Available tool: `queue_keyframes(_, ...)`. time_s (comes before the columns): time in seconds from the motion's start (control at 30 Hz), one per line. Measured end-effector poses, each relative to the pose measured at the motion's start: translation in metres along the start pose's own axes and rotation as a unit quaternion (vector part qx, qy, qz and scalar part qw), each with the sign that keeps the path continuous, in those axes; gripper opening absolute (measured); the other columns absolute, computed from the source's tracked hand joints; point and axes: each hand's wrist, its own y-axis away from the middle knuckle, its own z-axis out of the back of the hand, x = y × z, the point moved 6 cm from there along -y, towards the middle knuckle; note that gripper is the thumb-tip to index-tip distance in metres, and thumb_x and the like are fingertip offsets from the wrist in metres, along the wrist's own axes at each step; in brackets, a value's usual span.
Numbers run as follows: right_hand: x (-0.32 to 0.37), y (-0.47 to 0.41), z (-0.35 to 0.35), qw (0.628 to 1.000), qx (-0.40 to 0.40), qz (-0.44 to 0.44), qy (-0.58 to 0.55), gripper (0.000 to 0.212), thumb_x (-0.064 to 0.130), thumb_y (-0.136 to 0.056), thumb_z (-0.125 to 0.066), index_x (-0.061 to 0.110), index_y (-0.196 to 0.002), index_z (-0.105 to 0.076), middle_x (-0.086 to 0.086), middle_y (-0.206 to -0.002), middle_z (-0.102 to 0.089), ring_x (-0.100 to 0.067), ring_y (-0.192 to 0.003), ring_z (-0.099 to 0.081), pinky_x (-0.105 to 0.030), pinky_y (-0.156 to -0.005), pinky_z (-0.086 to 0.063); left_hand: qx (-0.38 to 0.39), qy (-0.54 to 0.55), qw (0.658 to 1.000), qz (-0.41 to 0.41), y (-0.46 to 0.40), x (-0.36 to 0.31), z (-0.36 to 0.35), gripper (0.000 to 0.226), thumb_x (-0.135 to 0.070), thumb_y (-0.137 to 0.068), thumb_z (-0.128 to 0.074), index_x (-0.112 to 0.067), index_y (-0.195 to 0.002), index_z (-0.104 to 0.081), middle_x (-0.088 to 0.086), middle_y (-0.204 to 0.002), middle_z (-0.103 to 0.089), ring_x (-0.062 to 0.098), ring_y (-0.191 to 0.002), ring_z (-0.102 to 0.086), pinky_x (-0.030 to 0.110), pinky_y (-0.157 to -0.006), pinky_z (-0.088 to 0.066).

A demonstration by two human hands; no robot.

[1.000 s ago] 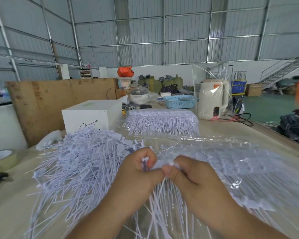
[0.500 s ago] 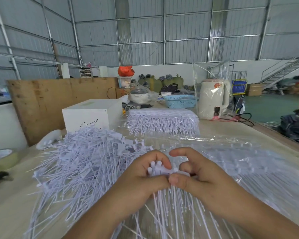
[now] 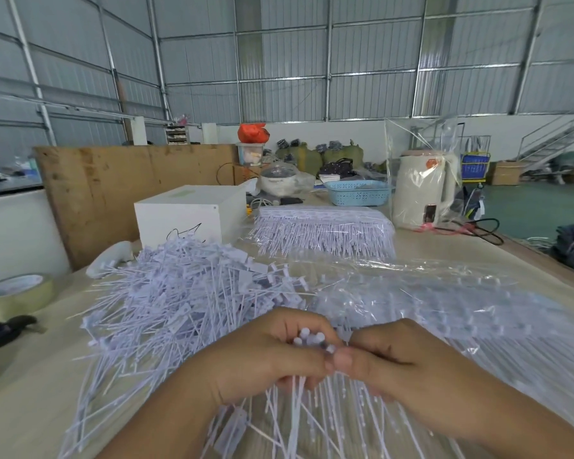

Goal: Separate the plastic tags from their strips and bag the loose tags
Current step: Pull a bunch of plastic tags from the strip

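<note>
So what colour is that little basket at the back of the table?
Light blue, with a lattice-patterned wall. The basket shows only in the head view, beside the bagged cream kettle.

Tag bundle (image 3: 307, 389) partly hidden inside both hands, forearms cut by bottom edge, scissors (image 3: 4, 331) cropped at left edge, far floor goods blurred.

A large shed with grey corrugated metal walls (image 3: 279, 77) braced by steel framing rises behind a pale bench (image 3: 20, 385), and even daylight fills the space. A plywood board (image 3: 120, 187) stands upright at the bench's far left edge, with a low white wall (image 3: 328, 134) beyond it. At the right lie a green floor (image 3: 527, 207) and a metal staircase (image 3: 557, 137).
</note>
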Motion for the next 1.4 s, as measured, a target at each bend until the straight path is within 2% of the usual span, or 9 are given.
queue_keyframes(0.23,0.002,0.000,0.015,1.000,-0.030,0.003,-0.003,0.026,0.043,-0.087,-0.063,0.032,-0.065,-0.056,0.011,-0.051,-0.041,-0.004,-0.049,-0.035,-0.021,-0.050,-0.029,-0.082,0.011,0.997,-0.002,0.002,-0.001,0.011,0.007,-0.027,-0.079,-0.068,-0.031,-0.074,-0.069,-0.015,-0.060,-0.054,0.000,-0.054,-0.048,0.013,-0.049,-0.037)
queue_keyframes(0.5,0.004,0.008,0.058,0.939,-0.332,0.007,-0.092,0.046,0.056,-0.079,-0.050,0.012,-0.066,-0.049,0.001,-0.051,-0.041,-0.009,-0.047,-0.036,-0.018,-0.044,-0.029,-0.232,0.071,0.965,-0.096,0.004,-0.016,0.007,0.007,-0.034,-0.072,-0.076,-0.028,-0.070,-0.071,-0.007,-0.053,-0.059,0.004,-0.049,-0.053,0.014,-0.046,-0.039)
queue_keyframes(0.57,0.004,0.007,0.058,0.949,-0.280,0.021,-0.146,0.041,0.049,-0.077,-0.057,0.009,-0.069,-0.055,-0.007,-0.054,-0.041,-0.015,-0.050,-0.035,-0.022,-0.046,-0.029,-0.218,0.071,0.968,-0.099,0.003,-0.015,0.006,0.006,-0.033,-0.074,-0.077,-0.029,-0.074,-0.072,-0.008,-0.057,-0.060,0.004,-0.051,-0.055,0.016,-0.049,-0.042)
queue_keyframes(0.73,0.011,-0.001,0.016,0.971,-0.068,0.063,-0.219,0.020,0.039,-0.078,-0.072,0.033,-0.096,-0.065,0.008,-0.053,-0.037,-0.010,-0.049,-0.030,-0.020,-0.048,-0.027,-0.166,0.089,0.977,-0.102,-0.002,-0.011,0.001,0.017,-0.029,-0.079,-0.071,-0.033,-0.096,-0.074,-0.007,-0.069,-0.063,0.008,-0.054,-0.055,0.023,-0.053,-0.045)
queue_keyframes(0.87,0.012,-0.002,0.012,0.980,-0.053,0.070,-0.181,0.025,0.050,-0.078,-0.070,0.031,-0.093,-0.065,-0.003,-0.056,-0.040,-0.012,-0.052,-0.035,-0.021,-0.051,-0.030,-0.096,0.075,0.989,-0.083,-0.004,-0.008,-0.002,0.023,-0.037,-0.080,-0.067,-0.029,-0.100,-0.074,0.000,-0.062,-0.061,0.012,-0.055,-0.056,0.031,-0.062,-0.040)
queue_keyframes(1.0,0.005,-0.003,0.010,0.996,-0.043,0.025,-0.077,0.042,0.064,-0.066,-0.066,0.023,-0.066,-0.059,0.010,-0.051,-0.040,-0.004,-0.049,-0.036,-0.016,-0.048,-0.028,-0.027,0.069,0.996,-0.056,-0.002,-0.008,-0.007,0.022,-0.033,-0.081,-0.070,-0.028,-0.102,-0.074,0.002,-0.064,-0.061,0.012,-0.058,-0.057,0.032,-0.063,-0.040)
queue_keyframes(1.13,0.002,-0.003,0.009,1.000,-0.026,-0.002,-0.016,0.052,0.072,-0.060,-0.065,0.021,-0.059,-0.054,0.010,-0.051,-0.038,-0.005,-0.050,-0.036,-0.017,-0.050,-0.028,-0.002,0.032,0.999,-0.030,0.000,-0.005,-0.005,0.016,-0.029,-0.081,-0.070,-0.028,-0.097,-0.073,0.001,-0.065,-0.062,0.013,-0.060,-0.056,0.033,-0.064,-0.039)
queue_keyframes(1.27,0.006,0.000,0.011,0.999,0.037,-0.010,-0.008,0.042,0.050,-0.078,-0.072,0.011,-0.071,-0.058,0.009,-0.055,-0.040,-0.005,-0.051,-0.037,-0.020,-0.050,-0.027,-0.037,0.020,0.999,-0.018,0.000,-0.001,0.005,0.021,-0.010,-0.072,-0.071,-0.029,-0.081,-0.074,-0.008,-0.072,-0.063,0.006,-0.066,-0.057,0.021,-0.064,-0.045)
queue_keyframes(1.4,0.009,0.002,0.011,0.997,0.069,-0.019,0.005,0.027,0.034,-0.087,-0.070,0.027,-0.064,-0.058,0.012,-0.052,-0.041,-0.002,-0.049,-0.036,-0.018,-0.049,-0.027,-0.047,0.004,0.998,-0.033,0.000,-0.001,0.002,0.020,-0.017,-0.067,-0.083,-0.031,-0.075,-0.071,-0.016,-0.073,-0.063,0.000,-0.070,-0.058,0.013,-0.066,-0.044)
